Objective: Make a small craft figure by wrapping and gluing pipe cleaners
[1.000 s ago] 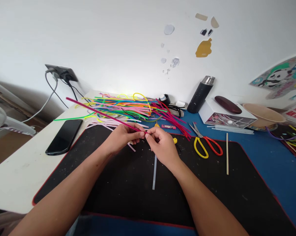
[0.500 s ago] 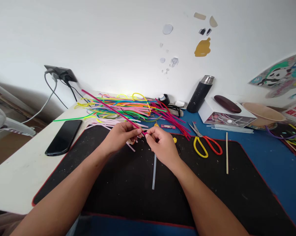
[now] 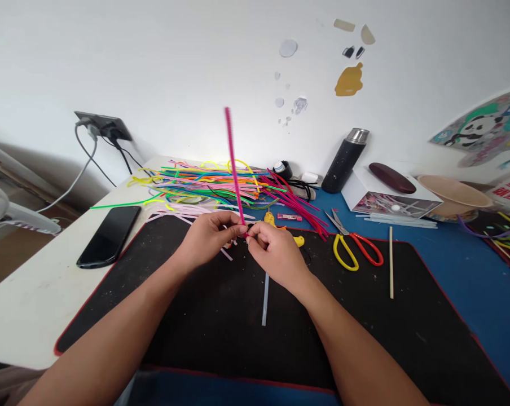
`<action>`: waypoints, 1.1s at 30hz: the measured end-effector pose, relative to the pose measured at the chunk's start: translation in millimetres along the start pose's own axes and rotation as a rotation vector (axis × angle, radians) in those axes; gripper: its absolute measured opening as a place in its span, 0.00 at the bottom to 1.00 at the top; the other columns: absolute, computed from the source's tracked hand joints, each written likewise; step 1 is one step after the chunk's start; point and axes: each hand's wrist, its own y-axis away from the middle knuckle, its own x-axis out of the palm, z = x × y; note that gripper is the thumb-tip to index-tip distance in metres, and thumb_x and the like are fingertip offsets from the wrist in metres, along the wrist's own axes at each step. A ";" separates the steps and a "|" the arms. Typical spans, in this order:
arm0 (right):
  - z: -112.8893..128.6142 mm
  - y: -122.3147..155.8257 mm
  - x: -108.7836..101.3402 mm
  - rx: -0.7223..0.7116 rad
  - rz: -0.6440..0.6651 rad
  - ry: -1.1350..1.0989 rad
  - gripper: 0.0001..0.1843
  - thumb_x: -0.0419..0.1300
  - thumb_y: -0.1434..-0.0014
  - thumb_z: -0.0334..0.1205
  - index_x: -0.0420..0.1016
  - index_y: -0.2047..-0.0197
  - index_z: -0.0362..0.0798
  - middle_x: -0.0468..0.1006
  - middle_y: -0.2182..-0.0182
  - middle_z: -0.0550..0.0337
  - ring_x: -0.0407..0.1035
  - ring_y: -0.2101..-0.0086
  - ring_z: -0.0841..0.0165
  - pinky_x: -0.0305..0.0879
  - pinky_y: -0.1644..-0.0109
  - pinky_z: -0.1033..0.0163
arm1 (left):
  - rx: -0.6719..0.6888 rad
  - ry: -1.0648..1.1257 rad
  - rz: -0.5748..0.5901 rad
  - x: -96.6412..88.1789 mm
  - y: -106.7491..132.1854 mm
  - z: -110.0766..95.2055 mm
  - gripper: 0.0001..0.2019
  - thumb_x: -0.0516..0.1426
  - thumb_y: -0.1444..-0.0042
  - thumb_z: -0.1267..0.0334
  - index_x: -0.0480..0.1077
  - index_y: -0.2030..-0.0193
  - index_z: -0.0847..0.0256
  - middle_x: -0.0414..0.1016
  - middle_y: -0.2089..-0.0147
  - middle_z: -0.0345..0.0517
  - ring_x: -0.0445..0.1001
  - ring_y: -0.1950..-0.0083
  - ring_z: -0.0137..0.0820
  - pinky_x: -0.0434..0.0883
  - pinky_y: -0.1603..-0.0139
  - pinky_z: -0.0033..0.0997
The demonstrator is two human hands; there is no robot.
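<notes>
Between both hands I hold a magenta pipe cleaner point(image 3: 233, 163), its long free part rising nearly upright above my fingers and slightly blurred. My left hand point(image 3: 215, 237) pinches it between thumb and forefinger. Right beside it, my right hand point(image 3: 276, 248) is closed on the lower end, which the fingers mostly hide. Under the right hand lie a translucent glue stick point(image 3: 266, 299) and a yellow-orange tool point(image 3: 270, 218), probably a glue gun, largely covered. Behind the hands spreads a heap of many-coloured pipe cleaners point(image 3: 212, 183), with magenta ones point(image 3: 299, 203) to its right.
A black mat point(image 3: 221, 327) covers the table. Scissors point(image 3: 348, 242) and a pale stick point(image 3: 391, 262) lie at right. A black phone point(image 3: 110, 237) is on the left. A dark flask point(image 3: 343, 163), a white box point(image 3: 365, 192) and a bowl point(image 3: 453, 192) stand along the back.
The pipe cleaner's free part has swung from leaning far left to nearly upright. Both hands stay at about the same place, still pinching it.
</notes>
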 end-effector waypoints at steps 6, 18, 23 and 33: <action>-0.2 0.0 0.4 -0.009 0.008 0.023 0.04 0.59 0.41 0.35 0.70 0.68 0.51 0.63 0.83 0.73 0.56 0.81 0.72 0.52 0.70 0.64 | 0.016 -0.016 0.023 2.3 0.4 1.6 0.16 0.69 0.44 0.49 0.79 0.64 0.61 0.78 0.69 0.40 0.70 0.71 0.28 0.68 0.68 0.27; -4.2 0.2 4.2 0.034 -0.011 0.004 0.02 0.60 0.39 0.38 0.72 0.65 0.51 0.68 0.79 0.70 0.61 0.78 0.71 0.53 0.71 0.64 | 0.009 -0.118 0.064 -3.8 -2.8 5.8 0.15 0.68 0.43 0.50 0.81 0.61 0.62 0.80 0.67 0.44 0.74 0.68 0.31 0.72 0.65 0.30; -3.8 -0.4 4.4 0.069 -0.027 -0.052 0.03 0.60 0.37 0.39 0.74 0.64 0.51 0.69 0.79 0.69 0.62 0.78 0.71 0.54 0.71 0.64 | -0.031 -0.020 0.071 -5.1 -2.6 4.3 0.17 0.70 0.47 0.49 0.80 0.62 0.63 0.78 0.69 0.42 0.72 0.70 0.30 0.71 0.67 0.29; -4.6 -1.0 3.4 0.089 -0.073 -0.169 0.06 0.60 0.35 0.43 0.74 0.63 0.51 0.69 0.78 0.68 0.65 0.77 0.70 0.58 0.71 0.64 | -0.050 0.083 0.091 -1.3 -4.0 1.7 0.17 0.72 0.49 0.52 0.80 0.63 0.63 0.75 0.72 0.39 0.69 0.72 0.27 0.67 0.70 0.26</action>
